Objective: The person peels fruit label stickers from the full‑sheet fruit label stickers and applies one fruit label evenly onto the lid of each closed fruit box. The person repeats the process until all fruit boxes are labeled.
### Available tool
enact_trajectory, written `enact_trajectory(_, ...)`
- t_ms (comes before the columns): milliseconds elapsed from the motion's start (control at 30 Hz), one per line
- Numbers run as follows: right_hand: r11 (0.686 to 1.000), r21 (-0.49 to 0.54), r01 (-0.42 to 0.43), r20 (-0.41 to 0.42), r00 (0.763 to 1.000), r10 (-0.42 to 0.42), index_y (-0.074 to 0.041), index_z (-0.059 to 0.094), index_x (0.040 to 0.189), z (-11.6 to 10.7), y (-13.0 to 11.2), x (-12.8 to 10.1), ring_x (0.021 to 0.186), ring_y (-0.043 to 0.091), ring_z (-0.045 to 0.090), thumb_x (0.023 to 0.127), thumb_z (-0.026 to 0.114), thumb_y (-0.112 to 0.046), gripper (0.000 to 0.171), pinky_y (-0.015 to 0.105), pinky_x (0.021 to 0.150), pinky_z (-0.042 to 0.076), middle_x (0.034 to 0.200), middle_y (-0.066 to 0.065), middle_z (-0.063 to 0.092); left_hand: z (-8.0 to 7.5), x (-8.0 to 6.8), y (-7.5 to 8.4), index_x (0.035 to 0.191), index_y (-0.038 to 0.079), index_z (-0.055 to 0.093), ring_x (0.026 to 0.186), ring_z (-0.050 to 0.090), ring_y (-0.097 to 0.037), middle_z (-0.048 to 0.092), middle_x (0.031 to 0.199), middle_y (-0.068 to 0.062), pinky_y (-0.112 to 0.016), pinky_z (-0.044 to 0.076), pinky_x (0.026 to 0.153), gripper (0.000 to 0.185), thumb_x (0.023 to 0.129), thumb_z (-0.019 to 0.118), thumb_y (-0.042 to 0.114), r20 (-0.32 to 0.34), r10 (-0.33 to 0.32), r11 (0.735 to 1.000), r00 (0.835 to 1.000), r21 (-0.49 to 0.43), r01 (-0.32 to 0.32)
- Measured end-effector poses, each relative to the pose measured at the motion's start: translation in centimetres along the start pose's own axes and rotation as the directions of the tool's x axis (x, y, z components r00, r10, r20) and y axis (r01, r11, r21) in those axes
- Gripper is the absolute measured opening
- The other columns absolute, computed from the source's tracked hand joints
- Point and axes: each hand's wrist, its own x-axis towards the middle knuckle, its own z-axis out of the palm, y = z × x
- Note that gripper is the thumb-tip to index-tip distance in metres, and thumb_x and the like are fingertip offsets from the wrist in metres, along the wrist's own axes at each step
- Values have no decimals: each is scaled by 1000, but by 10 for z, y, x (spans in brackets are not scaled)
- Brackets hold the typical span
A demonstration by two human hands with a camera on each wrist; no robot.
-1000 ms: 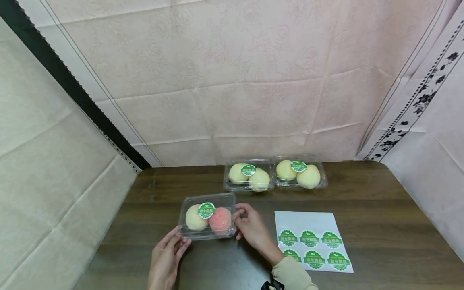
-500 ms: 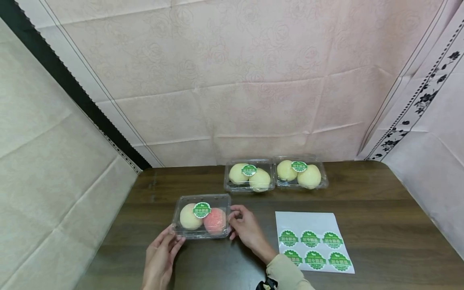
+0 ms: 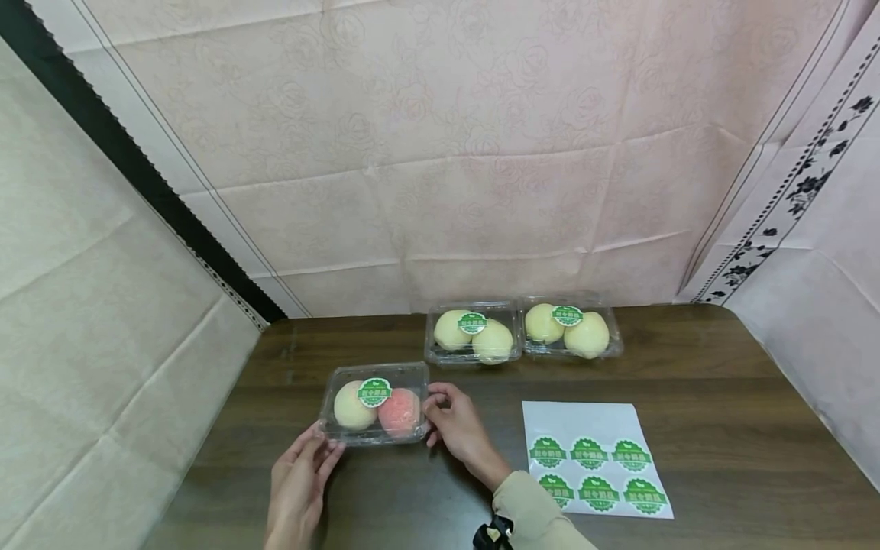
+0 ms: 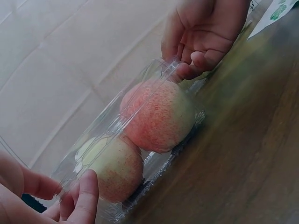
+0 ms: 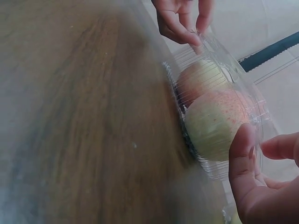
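A clear plastic clamshell box (image 3: 409,376) is held between both hands over the left part of the table. Inside it sit two peaches, a pale one (image 3: 353,406) and a pinkish-red one (image 3: 399,413). A round green label (image 3: 374,392) is stuck on the lid. My left hand (image 3: 297,481) pinches the box's near left corner, thumb and fingers on its edge in the left wrist view. At the opposite end, my right hand (image 3: 459,429) grips the right side with curled fingers. The right wrist view shows its thumb (image 5: 243,156) against the plastic.
Two more clear boxes, a left one (image 3: 509,313) and a right one (image 3: 608,317), stand side by side at the table's back edge, each with pale peaches and a green label. A white sticker sheet (image 3: 574,418) with several green labels lies right on the brown table (image 3: 722,428).
Both hands have shifted the box to the left, and most recently slightly toward the back of the table. The back boxes and the sticker sheet stay where they were.
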Motion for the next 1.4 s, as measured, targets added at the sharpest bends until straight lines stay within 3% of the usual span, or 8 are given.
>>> enact_trajectory(433,996,56,-66,10,998,65,5,50,145,1,4,17,69,16,60,108,57,-7,40,27,54,56,101,13,65,12,12,0,158,-4,38,92,60,-3,56,103,0,-25,56,99,48,112,45,11,-76,28,998,997,-49,-31)
enact_trajectory(733,989,58,-139,6,990,139,5,56,134,4,2,13,69,15,63,109,58,-16,33,27,55,56,99,13,66,20,22,0,154,-5,42,91,59,-4,52,107,-2,-25,57,96,45,112,46,12,-118,54,997,992,-57,-61)
enact_trajectory(900,987,52,-151,24,988,150,7,60,124,5,3,10,64,13,63,110,56,-15,27,26,54,56,98,16,67,25,27,1,156,-6,40,90,58,-5,52,106,-3,-24,57,95,48,112,46,12,-132,64,994,989,-82,-75)
enact_trajectory(1100,986,39,-163,40,986,162,6,59,123,5,-1,9,66,15,66,108,55,-12,23,28,57,59,105,23,69,31,33,2,155,-3,43,94,58,-8,49,112,-6,-25,58,95,46,113,47,16,-159,68,995,985,-61,-78)
enact_trajectory(1400,986,92,-140,55,989,136,8,58,121,8,-2,16,69,14,67,107,56,-5,19,29,62,61,105,24,71,34,44,5,154,-3,44,95,58,-8,49,111,-5,-24,57,96,45,113,47,16,-132,75,994,988,-69,-85)
